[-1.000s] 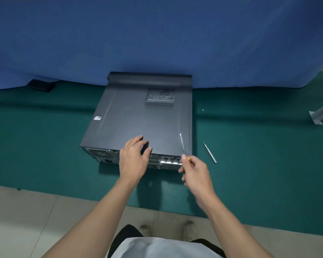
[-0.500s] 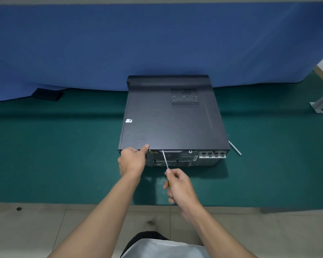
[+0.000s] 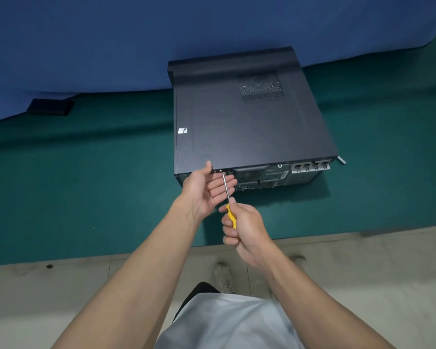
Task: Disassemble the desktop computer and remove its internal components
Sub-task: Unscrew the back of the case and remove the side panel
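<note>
Loosening a case screw [image 3: 220,170] at the back of the desktop computer [image 3: 249,122]: the opening step, with the cover on and nothing inside reached yet. Found lying flat on the green mat [image 3: 86,185], rear panel toward the person, far end against the blue backdrop [image 3: 111,46].

Gripping the yellow handle of the screwdriver [image 3: 227,190] with the right hand [image 3: 244,227], fingers curled tight round it, shaft angled up to the top left corner of the rear panel. Steadying with the left hand [image 3: 204,190]: thumb laid on the cover's near edge, fingers straight and loosely together beneath the shaft, palm cupped below the screw. Hard to tell whether seated in the screw head or merely touching it; too small.

Next, as a judgement: keeping the tip square in the head, pressing in while turning, catching the freed screw in the open palm, then checking the same edge for a matching screw before sliding the cover off.
</note>
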`<action>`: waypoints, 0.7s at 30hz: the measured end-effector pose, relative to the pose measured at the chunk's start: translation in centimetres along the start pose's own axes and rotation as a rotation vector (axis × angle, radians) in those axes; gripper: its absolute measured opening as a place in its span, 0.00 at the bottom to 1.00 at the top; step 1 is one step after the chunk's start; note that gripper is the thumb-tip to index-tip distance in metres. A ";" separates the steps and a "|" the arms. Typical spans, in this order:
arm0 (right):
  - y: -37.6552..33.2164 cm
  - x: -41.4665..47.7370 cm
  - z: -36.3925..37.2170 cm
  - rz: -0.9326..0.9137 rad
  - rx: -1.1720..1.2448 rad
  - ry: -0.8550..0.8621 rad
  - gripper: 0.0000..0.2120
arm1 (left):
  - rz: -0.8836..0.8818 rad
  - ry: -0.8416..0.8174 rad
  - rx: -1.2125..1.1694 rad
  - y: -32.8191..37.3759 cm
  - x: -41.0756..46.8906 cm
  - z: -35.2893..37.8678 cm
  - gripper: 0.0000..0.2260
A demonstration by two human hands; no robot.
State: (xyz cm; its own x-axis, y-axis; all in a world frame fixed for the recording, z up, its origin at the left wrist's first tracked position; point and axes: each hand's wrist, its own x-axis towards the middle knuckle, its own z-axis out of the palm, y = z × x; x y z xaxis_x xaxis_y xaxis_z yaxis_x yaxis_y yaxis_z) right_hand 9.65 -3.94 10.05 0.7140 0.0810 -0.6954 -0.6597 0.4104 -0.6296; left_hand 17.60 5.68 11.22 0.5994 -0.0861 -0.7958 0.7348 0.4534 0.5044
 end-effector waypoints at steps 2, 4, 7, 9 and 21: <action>0.2 0.1 0.0 0.008 0.020 0.004 0.13 | 0.004 -0.001 0.008 0.0 0.0 0.0 0.19; 0.2 0.2 0.0 0.019 0.048 -0.003 0.13 | 0.019 0.011 0.015 0.0 0.2 0.0 0.18; 0.4 0.3 0.1 0.038 0.124 -0.026 0.14 | 0.030 0.019 0.034 -0.1 0.3 -0.1 0.18; 0.4 0.3 0.2 0.052 0.170 -0.036 0.14 | 0.034 0.025 0.039 -0.2 0.3 -0.1 0.18; 0.4 1.0 -0.2 0.201 0.427 -0.187 0.16 | 0.062 0.038 0.003 -0.3 0.6 -0.2 0.16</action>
State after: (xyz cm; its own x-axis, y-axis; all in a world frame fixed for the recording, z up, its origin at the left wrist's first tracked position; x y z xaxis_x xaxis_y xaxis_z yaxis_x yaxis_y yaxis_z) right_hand 10.07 -3.83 9.02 0.6384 0.3415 -0.6898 -0.6614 0.7019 -0.2646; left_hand 17.67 5.68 10.57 0.6314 -0.0246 -0.7751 0.6979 0.4538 0.5541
